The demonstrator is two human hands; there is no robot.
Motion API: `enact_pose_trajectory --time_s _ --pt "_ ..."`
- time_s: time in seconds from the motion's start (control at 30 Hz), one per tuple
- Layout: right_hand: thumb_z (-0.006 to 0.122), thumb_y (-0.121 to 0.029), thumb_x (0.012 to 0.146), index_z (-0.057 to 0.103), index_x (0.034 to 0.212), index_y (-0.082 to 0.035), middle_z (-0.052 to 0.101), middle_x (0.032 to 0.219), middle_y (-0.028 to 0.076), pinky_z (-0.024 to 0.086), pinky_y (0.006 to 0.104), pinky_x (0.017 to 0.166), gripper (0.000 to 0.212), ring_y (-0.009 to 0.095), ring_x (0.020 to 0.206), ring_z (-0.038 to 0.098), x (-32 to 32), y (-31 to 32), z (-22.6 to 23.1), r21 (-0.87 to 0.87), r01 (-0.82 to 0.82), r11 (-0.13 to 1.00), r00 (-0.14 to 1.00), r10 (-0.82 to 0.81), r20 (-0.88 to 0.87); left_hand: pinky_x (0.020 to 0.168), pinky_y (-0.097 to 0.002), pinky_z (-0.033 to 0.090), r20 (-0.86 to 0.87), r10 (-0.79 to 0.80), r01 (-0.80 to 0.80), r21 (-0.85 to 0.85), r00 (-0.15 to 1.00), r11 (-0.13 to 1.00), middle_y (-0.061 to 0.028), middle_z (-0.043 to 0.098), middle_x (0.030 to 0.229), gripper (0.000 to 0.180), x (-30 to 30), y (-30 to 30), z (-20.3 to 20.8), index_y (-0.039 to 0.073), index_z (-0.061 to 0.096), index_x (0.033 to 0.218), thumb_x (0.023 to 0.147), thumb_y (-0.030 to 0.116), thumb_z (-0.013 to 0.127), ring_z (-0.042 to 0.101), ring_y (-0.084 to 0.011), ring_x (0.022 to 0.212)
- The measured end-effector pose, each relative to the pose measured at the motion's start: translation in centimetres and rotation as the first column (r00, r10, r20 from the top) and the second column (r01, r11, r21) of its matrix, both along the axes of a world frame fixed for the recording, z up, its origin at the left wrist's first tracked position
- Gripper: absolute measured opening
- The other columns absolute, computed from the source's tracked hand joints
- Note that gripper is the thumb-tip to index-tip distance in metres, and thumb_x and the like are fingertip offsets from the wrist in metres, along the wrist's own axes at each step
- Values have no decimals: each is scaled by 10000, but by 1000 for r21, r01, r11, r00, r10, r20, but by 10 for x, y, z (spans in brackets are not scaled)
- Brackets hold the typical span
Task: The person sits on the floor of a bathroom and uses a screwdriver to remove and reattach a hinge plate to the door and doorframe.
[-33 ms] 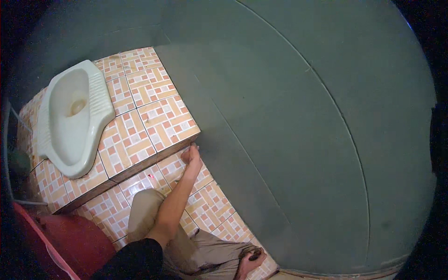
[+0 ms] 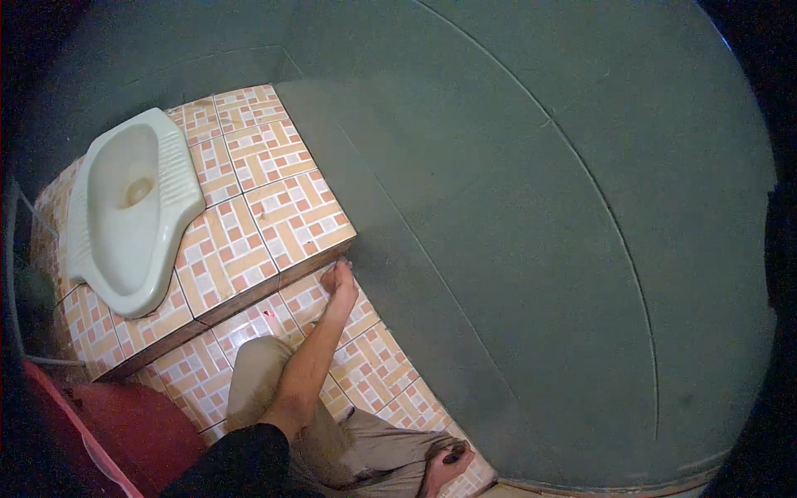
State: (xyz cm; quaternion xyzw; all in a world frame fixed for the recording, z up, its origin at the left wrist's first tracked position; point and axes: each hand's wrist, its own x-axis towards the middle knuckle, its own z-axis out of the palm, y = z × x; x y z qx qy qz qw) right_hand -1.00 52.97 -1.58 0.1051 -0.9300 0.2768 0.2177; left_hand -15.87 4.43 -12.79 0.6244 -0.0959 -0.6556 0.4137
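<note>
My left hand reaches down to the corner where the tiled step's riser meets the green wall. Its fingers are curled together, and whatever they hold, if anything, is hidden. By my bent knee, low in the picture, my right hand is closed around a small dark object whose kind I cannot make out. Patterned floor tiles lie under and beside my left forearm.
A white squat toilet is set into the raised tiled step at the left. A red plastic tub stands at the lower left, beside a grey hose. A small pink scrap lies on the floor.
My left hand has shifted very slightly down along the corner. My right hand stays by the knee with the dark object.
</note>
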Motion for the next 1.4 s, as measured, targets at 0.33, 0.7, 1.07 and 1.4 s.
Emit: enact_pose_trajectory --time_s 0.33,0.7,1.07,1.4 --pt "604 -117 892 605 1210 24 650 1099 192 487 404 915 347 303 991 624 -15 -116 -23 -472 -24 881 861 258 438 558 -301 437 -233 -185 156 -136 955 978 -65 692 749 137 37 -10 4 44 718 838 821 159 647 626 -156 645" --pt "555 -231 1023 645 1188 3 671 1023 39 512 277 772 299 139 904 632 -88 -373 -100 -878 -120 463 268 867 421 531 -316 401 -73 -546 513 -259 835 819 -15 607 775 204 98 32 94 21 734 992 857 172 702 512 -133 620" --pt "554 -138 1001 608 1221 -17 668 1013 42 497 273 724 258 119 859 627 -74 -408 -93 -947 187 259 296 905 306 672 -292 482 643 -373 738 -516 669 435 -74 699 827 216 136 -10 119 13 751 984 918 200 666 616 -131 778" --pt "567 -189 1007 619 1134 -49 670 914 25 459 241 636 196 85 749 598 -67 -390 -105 -910 101 402 232 880 414 1207 -455 208 980 163 981 88 -116 173 -229 304 1578 680 243 -333 99 29 311 1531 1033 491 317 225 -445 1470"
